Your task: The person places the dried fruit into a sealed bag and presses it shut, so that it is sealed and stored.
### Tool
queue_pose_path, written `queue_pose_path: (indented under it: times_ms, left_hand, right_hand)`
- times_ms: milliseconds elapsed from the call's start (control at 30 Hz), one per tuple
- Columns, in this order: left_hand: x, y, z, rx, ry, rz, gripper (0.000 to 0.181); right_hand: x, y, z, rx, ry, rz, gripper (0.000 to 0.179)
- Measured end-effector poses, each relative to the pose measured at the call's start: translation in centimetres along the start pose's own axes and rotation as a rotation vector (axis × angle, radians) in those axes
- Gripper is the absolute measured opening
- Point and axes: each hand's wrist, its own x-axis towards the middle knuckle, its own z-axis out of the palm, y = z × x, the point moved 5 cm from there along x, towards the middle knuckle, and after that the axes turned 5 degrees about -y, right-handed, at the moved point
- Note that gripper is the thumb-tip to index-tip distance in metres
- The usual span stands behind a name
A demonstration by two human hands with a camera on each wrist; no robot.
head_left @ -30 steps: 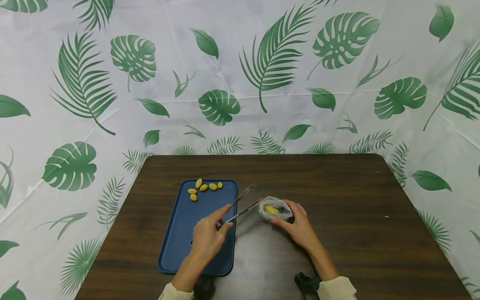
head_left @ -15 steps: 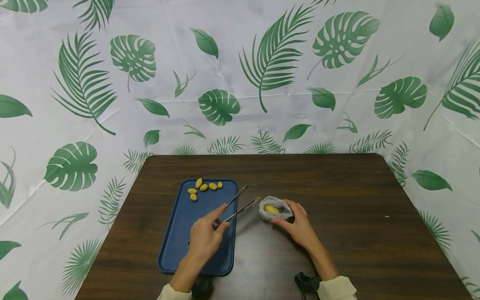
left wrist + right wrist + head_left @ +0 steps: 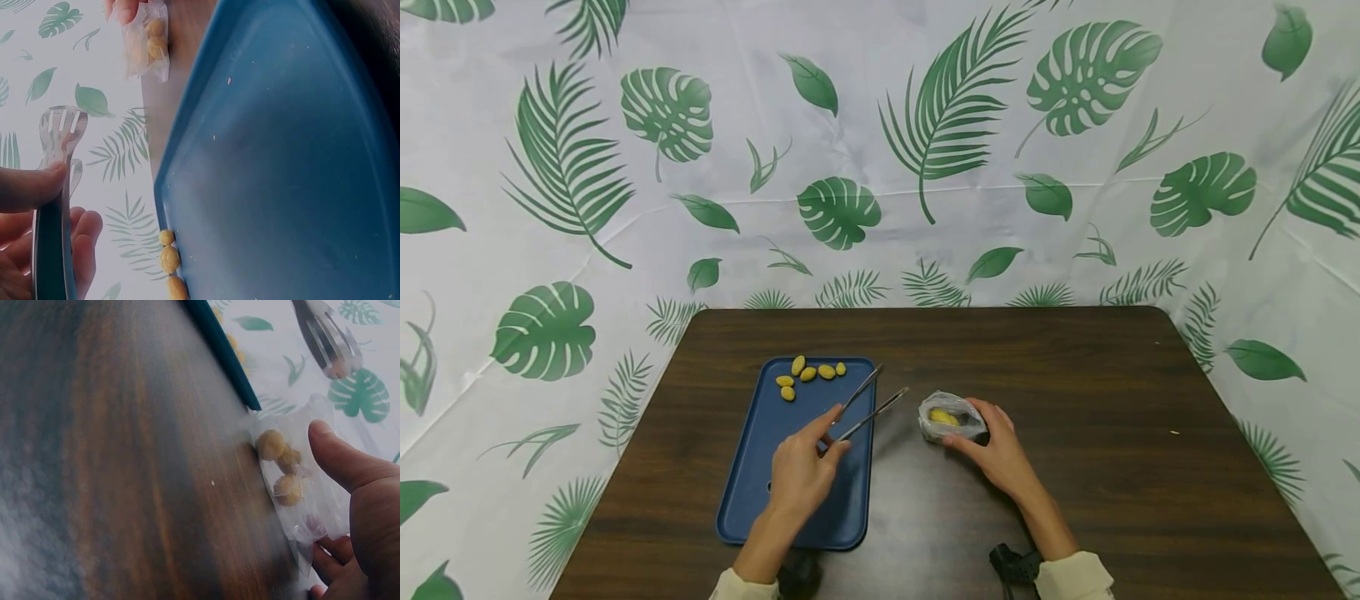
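My left hand (image 3: 801,475) grips a pair of metal tongs (image 3: 62,134) with slotted ends and a dark handle. The tongs' two arms stand apart with nothing between them, over the right side of the blue tray (image 3: 752,467). Several small yellow oval pieces (image 3: 808,375), like nuts or small fruits, lie at the tray's far end. My right hand (image 3: 996,450) holds a clear plastic bag (image 3: 932,430) upright on the table, thumb and fingers around its mouth. More yellow pieces (image 3: 287,489) show through the bag's wall.
The dark wooden table (image 3: 1112,417) carries the tray at left and the bag near the middle. A small pale crumb (image 3: 1175,432) lies to the right. Behind the table hangs a leaf-patterned cloth (image 3: 730,150). A black device (image 3: 1013,565) sits at the right wrist.
My left hand and the tongs have moved left, away from the bag and over the tray's right side. The right hand and bag have stayed in place.
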Motion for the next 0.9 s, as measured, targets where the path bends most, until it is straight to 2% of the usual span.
queue_pose_path:
  times_ms: [400,900]
  left_hand:
    - [0.0,-0.4,-0.4,0.001,0.014,0.001,0.051]
    - [0.3,-1.3,-1.0,0.016,0.022,-0.058,0.05]
  right_hand:
    - [0.0,0.3,0.1,0.003,0.0,-0.006,0.074]
    - [0.1,0.2,0.0,-0.006,0.006,-0.012,0.073]
